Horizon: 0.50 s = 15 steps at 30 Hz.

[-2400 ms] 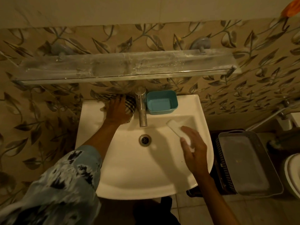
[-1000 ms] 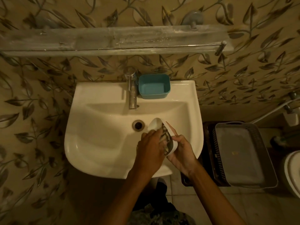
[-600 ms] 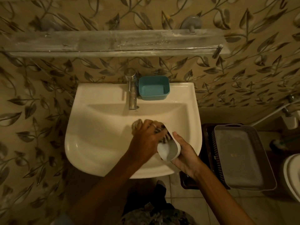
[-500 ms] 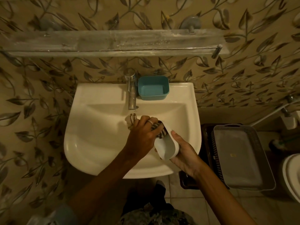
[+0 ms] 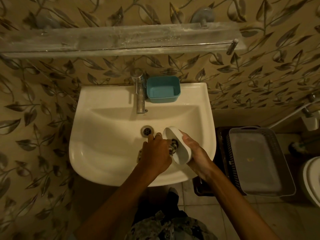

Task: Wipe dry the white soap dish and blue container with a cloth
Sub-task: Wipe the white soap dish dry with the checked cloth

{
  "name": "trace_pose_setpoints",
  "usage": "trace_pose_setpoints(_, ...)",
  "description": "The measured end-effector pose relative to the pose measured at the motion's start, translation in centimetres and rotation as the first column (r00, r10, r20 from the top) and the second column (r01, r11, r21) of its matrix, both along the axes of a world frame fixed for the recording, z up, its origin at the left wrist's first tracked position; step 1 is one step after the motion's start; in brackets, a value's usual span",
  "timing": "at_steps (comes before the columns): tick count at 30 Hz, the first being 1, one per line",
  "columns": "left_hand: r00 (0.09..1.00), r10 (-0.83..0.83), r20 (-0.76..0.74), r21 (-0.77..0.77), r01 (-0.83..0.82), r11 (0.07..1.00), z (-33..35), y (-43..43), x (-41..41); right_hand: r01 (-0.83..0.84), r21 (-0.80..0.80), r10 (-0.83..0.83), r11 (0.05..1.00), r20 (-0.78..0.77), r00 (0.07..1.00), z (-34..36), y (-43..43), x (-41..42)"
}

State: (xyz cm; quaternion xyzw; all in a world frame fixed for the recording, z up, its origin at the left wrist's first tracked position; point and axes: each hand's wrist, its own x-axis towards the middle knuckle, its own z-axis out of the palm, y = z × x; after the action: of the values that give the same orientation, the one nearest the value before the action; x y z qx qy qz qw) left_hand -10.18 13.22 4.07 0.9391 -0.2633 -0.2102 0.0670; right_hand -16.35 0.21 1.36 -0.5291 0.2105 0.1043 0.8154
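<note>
White soap dish [image 5: 180, 149] tilted over sink [image 5: 107, 153] front right, right hand [image 5: 194, 149] clamped round it; left hand [image 5: 155, 153] bunches cloth [image 5: 173, 147] inside; work corners, rotate dish; blue container [image 5: 163, 89] waits, back rim by tap [image 5: 140, 96]

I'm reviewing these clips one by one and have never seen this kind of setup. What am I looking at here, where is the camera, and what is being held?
There is no machine: a person works with bare hands, and the one camera sits on their head, looking down at a sink. The right hand holds a white soap dish tilted over the basin. The left hand presses a patterned cloth into the dish. A blue container stands on the sink's back ledge, right beside the tap. A shelf hangs on the wall above, and a grey basket sits on the floor to the right.
</note>
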Motion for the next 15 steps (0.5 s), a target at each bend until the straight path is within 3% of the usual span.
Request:
trace_pose_setpoints(6,0.971,0.007,-0.237,-0.145,-0.042,0.989,0.3,-0.8,-1.8,0.046,-0.003,-0.046,0.999,0.032,0.998,-0.4,-0.2,1.0)
trace_pose_setpoints(9,0.930,0.056,-0.363,-0.223,-0.145,0.964,0.6,-0.7,-1.7,0.078,-0.030,-0.077,0.996,0.033,0.996,-0.5,0.0,1.2)
trace_pose_setpoints(11,0.846,0.072,-0.528,-0.268,-0.246,0.931,1.1,-0.7,-1.3,0.101,-0.052,-0.099,0.994,0.045,0.994,-0.7,0.2,1.2)
trace_pose_setpoints(15,0.585,0.074,-0.808,-0.259,-0.464,0.847,2.1,-0.9,0.0,0.140,-0.025,-0.138,0.990,0.078,0.987,-1.2,0.4,0.9)
